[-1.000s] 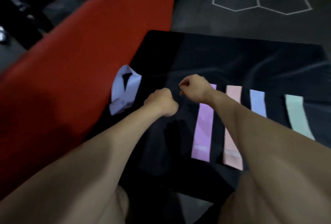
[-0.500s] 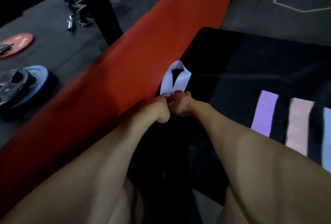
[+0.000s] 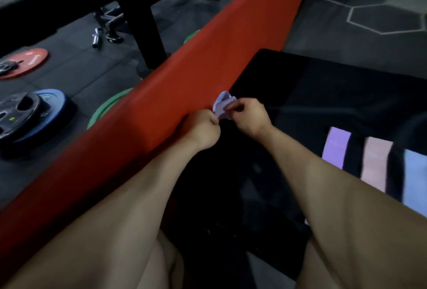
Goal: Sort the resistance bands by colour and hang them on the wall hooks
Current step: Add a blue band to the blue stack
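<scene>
Lavender band (image 3: 223, 105) bunched up at the left edge of the black mat (image 3: 323, 94), right against the red strip (image 3: 161, 108). Right hand (image 3: 248, 116) pinches its near-right side, fingers closed on the fabric. Left hand (image 3: 203, 130) fisted just near-left of it, touching the band's lower edge; actual grip there can't be confirmed. Purple band (image 3: 335, 148), pink band (image 3: 375, 164) and blue band (image 3: 413, 178) lie flat side by side on the mat, well right. Weight plates (image 3: 34, 113) on the floor far left.
</scene>
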